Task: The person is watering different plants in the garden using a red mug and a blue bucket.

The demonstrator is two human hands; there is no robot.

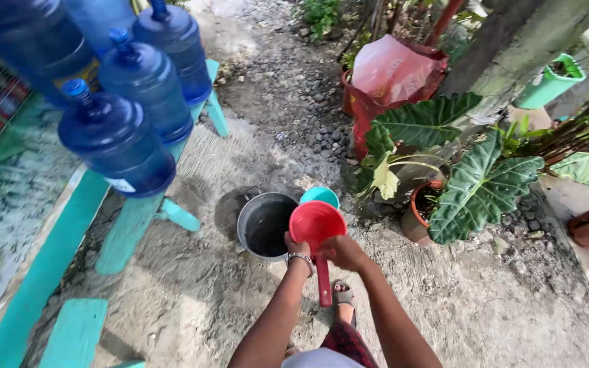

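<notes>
A red plastic dipper [316, 225] with a long handle is held up in front of me, its bowl tilted toward the camera. My left hand [297, 247], with a bracelet on the wrist, grips the bowl's lower left rim. My right hand [344, 252] holds the bowl where the handle starts. Just beyond the dipper a grey metal bucket [265, 225] stands on the ground, dark inside. A teal bowl [320, 196] peeks out behind the dipper's top edge.
Several blue water jugs [118, 144] rest on a teal bench [131, 225] at left. Potted plants [438, 197] with big leaves and a red bag [393, 71] stand at right. Gravel lies farther up the path. My sandalled foot [343, 298] is below the dipper.
</notes>
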